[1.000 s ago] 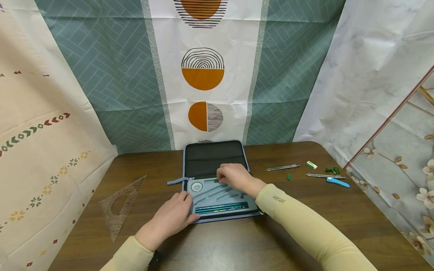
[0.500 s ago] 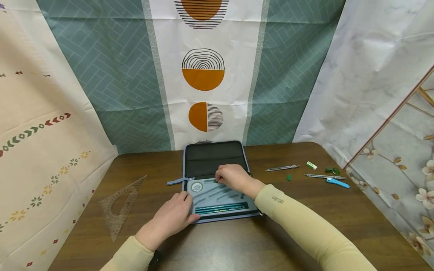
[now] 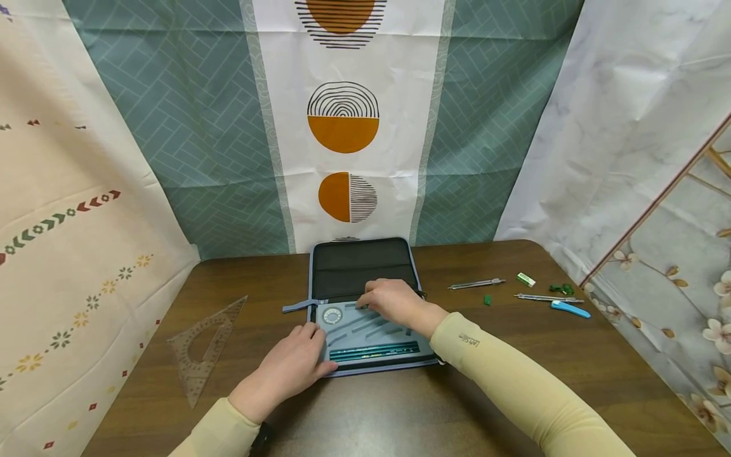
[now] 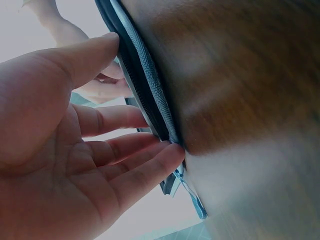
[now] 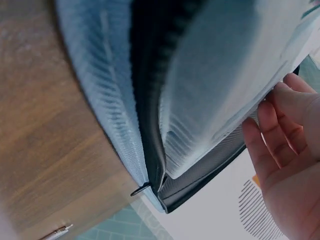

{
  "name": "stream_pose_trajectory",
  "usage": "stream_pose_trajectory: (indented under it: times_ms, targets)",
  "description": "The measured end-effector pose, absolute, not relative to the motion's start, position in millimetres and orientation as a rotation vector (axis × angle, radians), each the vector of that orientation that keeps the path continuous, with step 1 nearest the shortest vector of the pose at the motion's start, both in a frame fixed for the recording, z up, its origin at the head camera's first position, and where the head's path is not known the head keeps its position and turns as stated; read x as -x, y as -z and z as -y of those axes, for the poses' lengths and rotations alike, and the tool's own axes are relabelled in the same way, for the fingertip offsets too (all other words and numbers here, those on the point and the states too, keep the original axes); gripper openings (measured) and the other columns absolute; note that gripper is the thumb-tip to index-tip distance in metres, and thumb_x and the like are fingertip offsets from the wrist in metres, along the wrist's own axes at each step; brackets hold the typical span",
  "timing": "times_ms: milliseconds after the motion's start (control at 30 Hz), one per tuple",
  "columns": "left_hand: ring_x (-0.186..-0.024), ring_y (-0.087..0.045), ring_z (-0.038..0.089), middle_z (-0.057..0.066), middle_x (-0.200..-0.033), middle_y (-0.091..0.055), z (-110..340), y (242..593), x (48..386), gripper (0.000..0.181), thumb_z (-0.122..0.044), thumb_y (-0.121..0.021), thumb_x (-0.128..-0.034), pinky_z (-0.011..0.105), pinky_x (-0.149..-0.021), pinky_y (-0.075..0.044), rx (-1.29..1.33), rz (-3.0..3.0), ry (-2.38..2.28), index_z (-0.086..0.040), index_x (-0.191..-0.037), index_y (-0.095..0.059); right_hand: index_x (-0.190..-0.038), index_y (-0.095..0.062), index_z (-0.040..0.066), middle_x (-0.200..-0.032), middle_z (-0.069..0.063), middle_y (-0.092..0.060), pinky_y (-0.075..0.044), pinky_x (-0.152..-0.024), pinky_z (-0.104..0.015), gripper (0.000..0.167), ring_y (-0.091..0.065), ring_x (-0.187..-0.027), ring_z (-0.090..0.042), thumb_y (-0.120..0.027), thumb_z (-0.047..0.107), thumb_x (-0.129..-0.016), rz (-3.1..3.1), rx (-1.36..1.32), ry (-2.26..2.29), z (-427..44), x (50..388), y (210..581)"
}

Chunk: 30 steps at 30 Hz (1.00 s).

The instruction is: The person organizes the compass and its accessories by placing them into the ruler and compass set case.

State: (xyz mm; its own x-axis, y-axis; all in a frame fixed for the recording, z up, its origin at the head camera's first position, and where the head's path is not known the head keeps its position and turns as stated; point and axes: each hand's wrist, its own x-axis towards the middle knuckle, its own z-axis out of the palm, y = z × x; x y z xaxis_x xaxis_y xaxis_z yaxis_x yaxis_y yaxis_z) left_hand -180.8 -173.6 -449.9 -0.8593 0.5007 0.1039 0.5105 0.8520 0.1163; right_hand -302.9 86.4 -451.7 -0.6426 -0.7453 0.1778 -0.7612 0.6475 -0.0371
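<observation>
An unzipped blue-edged pencil case [image 3: 363, 270] lies spread on the table. Its grey tray [image 3: 339, 339] has shaped slots, a round pale disc [image 3: 332, 315] and several dark-teal pencils [image 3: 374, 351]. My left hand [image 3: 288, 362] rests at the front left corner, thumb on the front edge. In the left wrist view my left fingers [image 4: 145, 172] touch the zipped rim, nearly straight. My right hand [image 3: 394, 301] reaches over the tray with bent fingers, fingertips at a slot near its back edge. A bit of green shows there; whether the fingers pinch it is hidden.
At left lies a clear set square [image 3: 202, 349]. To the right are two compasses [image 3: 476, 284], an eraser [image 3: 525, 279], a small green piece [image 3: 487, 299], green bits [image 3: 562, 289] and a blue utility knife [image 3: 570, 309]. Hanging cloth [image 3: 485, 127] borders the wooden table [image 3: 365, 412].
My right hand has shifted slightly left and toward me over the tray, its fingertips now covering more of the green bit. The left hand and the case have not moved.
</observation>
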Motion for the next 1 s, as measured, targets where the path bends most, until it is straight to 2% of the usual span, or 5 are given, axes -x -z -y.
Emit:
stream_pose_trajectory:
  times_ms: [600, 900, 1000]
  targets:
    - [-0.105, -0.064, 0.034, 0.022, -0.124, -0.066, 175, 451, 181, 0.062, -0.043, -0.087, -0.0972, 0.046, -0.083, -0.06, 0.826, 2.929, 0.22, 0.008, -0.128, -0.068, -0.121, -0.085, 0.02, -0.108, 0.001, -0.072, -0.06, -0.089, -0.034, 0.023, -0.069, -0.101, -0.017, -0.08, 0.006, -0.103, 2.693, -1.265, -0.252, -92, 301, 453]
    - [-0.103, -0.064, 0.038, 0.026, -0.122, -0.065, 182, 465, 187, 0.063, -0.044, -0.084, -0.1, 0.051, -0.08, -0.06, 0.896, 2.841, 0.276, 0.011, -0.125, -0.067, -0.131, -0.081, 0.023, -0.122, 0.004, -0.073, -0.059, -0.097, -0.038, 0.028, -0.07, -0.114, -0.016, -0.081, 0.016, -0.104, 2.729, -1.223, -0.292, -109, 298, 455]
    - [-0.104, -0.064, 0.038, 0.025, -0.122, -0.066, 181, 465, 186, 0.062, -0.043, -0.085, -0.0993, 0.05, -0.081, -0.06, 0.878, 2.857, 0.262, 0.01, -0.126, -0.067, -0.132, -0.08, 0.019, -0.125, 0.002, -0.073, -0.059, -0.099, -0.04, 0.029, -0.07, -0.116, -0.019, -0.082, 0.018, -0.103, 2.705, -1.222, -0.317, -119, 296, 455]
